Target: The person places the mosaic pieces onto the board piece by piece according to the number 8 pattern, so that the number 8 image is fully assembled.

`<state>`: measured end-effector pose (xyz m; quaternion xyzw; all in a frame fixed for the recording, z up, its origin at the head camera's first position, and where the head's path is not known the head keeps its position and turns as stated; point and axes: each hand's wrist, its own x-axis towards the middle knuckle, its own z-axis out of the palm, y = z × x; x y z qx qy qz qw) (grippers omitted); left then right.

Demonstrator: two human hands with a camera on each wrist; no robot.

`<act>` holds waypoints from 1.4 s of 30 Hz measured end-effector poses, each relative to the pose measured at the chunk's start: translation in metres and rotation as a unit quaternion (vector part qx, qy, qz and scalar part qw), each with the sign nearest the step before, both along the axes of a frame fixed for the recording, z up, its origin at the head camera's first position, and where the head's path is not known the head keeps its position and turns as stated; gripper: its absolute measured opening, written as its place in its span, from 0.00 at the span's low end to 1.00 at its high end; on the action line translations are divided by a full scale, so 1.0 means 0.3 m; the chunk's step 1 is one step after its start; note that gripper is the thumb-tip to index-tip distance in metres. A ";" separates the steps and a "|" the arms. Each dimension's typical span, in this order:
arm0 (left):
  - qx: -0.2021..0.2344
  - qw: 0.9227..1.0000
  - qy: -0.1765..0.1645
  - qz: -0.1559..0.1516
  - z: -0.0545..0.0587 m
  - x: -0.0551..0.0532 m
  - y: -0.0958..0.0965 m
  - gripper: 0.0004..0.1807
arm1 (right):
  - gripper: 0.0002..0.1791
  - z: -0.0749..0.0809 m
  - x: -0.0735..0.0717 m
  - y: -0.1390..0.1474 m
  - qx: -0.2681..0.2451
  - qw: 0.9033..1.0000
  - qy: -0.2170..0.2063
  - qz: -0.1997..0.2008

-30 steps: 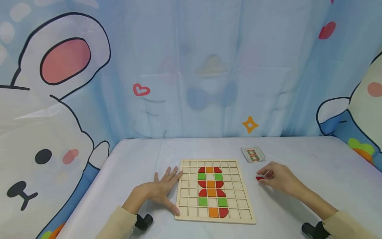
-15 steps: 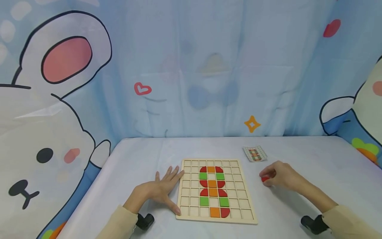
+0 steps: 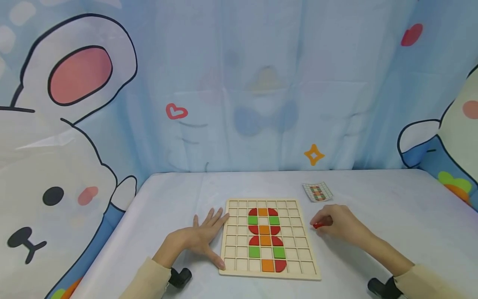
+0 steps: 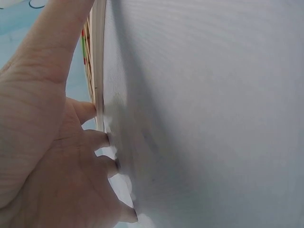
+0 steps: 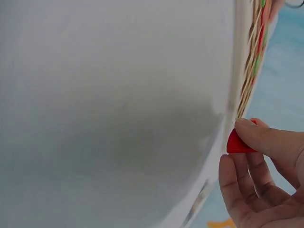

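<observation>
A wooden grid board (image 3: 298,253) lies on the white table, with red quarter-round, orange square and green square tiles set in its middle columns. My left hand (image 3: 201,241) is spread at the board's left side, thumb at the lower left corner and fingertips at the left edge. Just right of the board, my right hand (image 3: 341,224) pinches a red quarter-round tile (image 5: 239,144) between thumb and fingers. In the right wrist view the tile's curved edge and one corner show; the thumb covers the rest. The bottom row holds one orange tile (image 3: 267,265) and one red tile (image 3: 280,266).
A small pattern card (image 3: 317,192) with a printed grid of coloured shapes lies behind my right hand. The white tablecloth (image 3: 179,191) reaches back to a blue cartoon curtain (image 3: 201,145).
My right hand first turned the red tile slightly away to the right, then moved left with it toward the board. The left hand has stayed in place.
</observation>
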<state>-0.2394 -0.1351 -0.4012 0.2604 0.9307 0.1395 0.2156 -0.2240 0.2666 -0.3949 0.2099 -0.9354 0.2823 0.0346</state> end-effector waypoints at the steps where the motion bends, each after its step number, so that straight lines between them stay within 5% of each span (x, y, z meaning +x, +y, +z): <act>1: 0.001 1.000 -0.001 0.000 -0.001 0.000 -0.001 0.73 | 0.10 0.003 0.008 -0.025 -0.007 1.000 0.003 0.011; 7: 0.004 1.000 -0.004 -0.001 -0.004 -0.002 -0.003 0.73 | 0.10 0.034 0.055 -0.175 -0.054 0.995 -0.012 0.085; 12: 0.006 1.000 -0.004 -0.005 -0.001 -0.001 -0.004 0.73 | 0.09 0.055 0.092 -0.289 -0.106 0.983 -0.076 0.126; 25: 0.009 1.000 -0.004 0.000 0.008 0.001 0.000 0.73 | 0.07 0.021 0.127 -0.436 -0.155 0.954 -0.162 0.198; 42: 0.007 1.000 -0.004 0.001 0.002 0.002 -0.004 0.73 | 0.08 0.002 0.123 -0.461 -0.104 0.959 -0.175 0.196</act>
